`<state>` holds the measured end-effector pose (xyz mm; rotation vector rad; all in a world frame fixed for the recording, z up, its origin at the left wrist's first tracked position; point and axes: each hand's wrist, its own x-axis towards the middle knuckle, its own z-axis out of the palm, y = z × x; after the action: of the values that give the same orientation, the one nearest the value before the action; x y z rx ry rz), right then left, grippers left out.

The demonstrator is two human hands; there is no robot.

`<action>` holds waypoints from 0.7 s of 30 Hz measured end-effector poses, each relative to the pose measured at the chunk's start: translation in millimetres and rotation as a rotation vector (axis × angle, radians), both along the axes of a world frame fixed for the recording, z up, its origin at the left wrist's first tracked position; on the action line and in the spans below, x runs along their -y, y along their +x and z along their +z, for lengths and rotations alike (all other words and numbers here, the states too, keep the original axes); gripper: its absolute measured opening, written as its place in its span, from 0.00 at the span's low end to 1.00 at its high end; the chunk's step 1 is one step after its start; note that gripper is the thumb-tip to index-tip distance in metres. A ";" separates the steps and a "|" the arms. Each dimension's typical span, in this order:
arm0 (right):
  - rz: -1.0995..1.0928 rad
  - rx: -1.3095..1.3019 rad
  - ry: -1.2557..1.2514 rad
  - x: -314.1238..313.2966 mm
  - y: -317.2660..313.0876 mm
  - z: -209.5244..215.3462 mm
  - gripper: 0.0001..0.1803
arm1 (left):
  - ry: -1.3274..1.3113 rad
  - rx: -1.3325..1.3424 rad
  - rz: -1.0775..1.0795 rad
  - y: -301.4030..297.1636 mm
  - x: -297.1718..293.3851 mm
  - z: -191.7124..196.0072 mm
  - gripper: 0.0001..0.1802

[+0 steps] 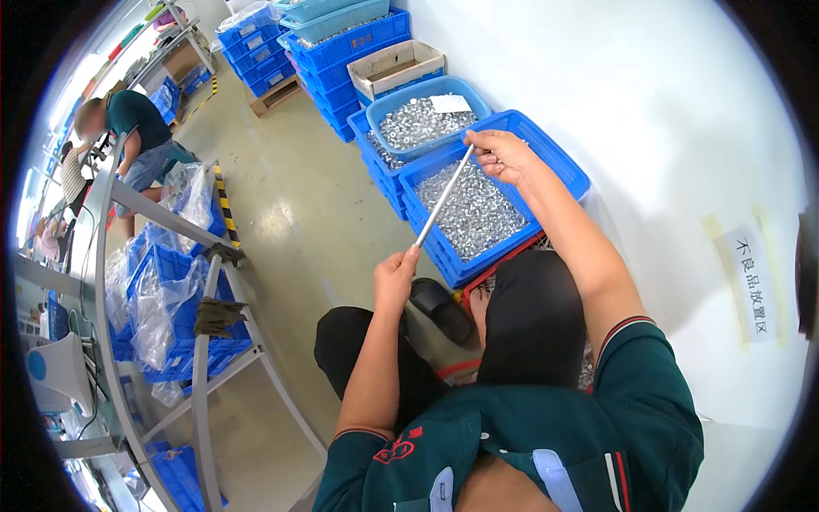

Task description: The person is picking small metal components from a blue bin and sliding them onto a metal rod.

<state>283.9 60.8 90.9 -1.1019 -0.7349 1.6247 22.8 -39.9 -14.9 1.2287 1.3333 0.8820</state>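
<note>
Fingers, head view: right hand [502, 155] pinches the upper end of a thin metal rod [444, 198]; left hand [395, 275] is closed round its lower end.
Rod position: slanting from 7 to 1 o'clock, above the blue crate [559, 158] of small metal parts [473, 213].
Risk: loose pinch at top; judged the rod could slip and drop into the parts.
Surroundings: 1 round blue basket [418, 90] of similar parts at 12 o'clock of the crate.

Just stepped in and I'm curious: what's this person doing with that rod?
A seated person holds a thin metal rod by its two ends, the left hand at the lower end and the right hand at the upper. The rod slants above a blue crate full of small shiny metal parts. A round blue basket of similar parts sits just behind. Another person bends over farther back.
</note>
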 end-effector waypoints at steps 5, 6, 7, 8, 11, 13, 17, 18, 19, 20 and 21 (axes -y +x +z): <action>0.022 0.159 0.061 1.3 0.5 2.5 0.12 | 0.106 -0.099 0.021 2.3 -1.3 -4.8 0.23; 0.089 0.176 0.046 1.6 1.4 5.1 0.12 | 0.105 -0.101 0.021 2.4 -1.7 -7.5 0.23; 0.173 0.112 0.020 2.3 2.3 5.5 0.12 | 0.080 -0.049 0.010 3.7 -2.9 -7.7 0.24; 0.178 0.215 0.028 4.7 -1.2 2.0 0.12 | 0.055 0.003 -0.002 5.1 -4.0 -8.0 0.25; 0.239 0.188 -0.025 11.1 -17.5 -4.0 0.14 | 0.008 0.058 -0.005 10.8 -4.8 -6.8 0.22; 0.284 0.055 -0.099 11.6 -20.0 -2.6 0.12 | -0.022 0.091 0.005 13.8 -8.0 -3.6 0.22; 0.212 -0.058 -0.217 7.7 -9.3 -5.0 0.10 | -0.101 0.206 0.039 17.0 -6.7 5.3 0.22; 0.189 -0.060 -0.215 6.0 -6.5 -6.5 0.10 | -0.100 0.207 0.041 14.8 -7.2 5.0 0.22; 0.177 -0.079 -0.200 5.4 -3.8 -7.4 0.11 | -0.107 0.196 0.040 12.0 -7.3 5.1 0.22; 0.177 -0.077 -0.200 4.5 -1.7 -8.4 0.11 | -0.114 0.186 0.038 9.9 -7.2 5.2 0.22; 0.124 -0.116 -0.172 3.3 0.1 -9.3 0.10 | -0.113 0.187 0.039 9.0 -7.1 5.4 0.22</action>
<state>284.0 57.5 81.6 -1.0897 -0.6063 1.8693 31.8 -32.7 -9.5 1.0110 1.2424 0.9133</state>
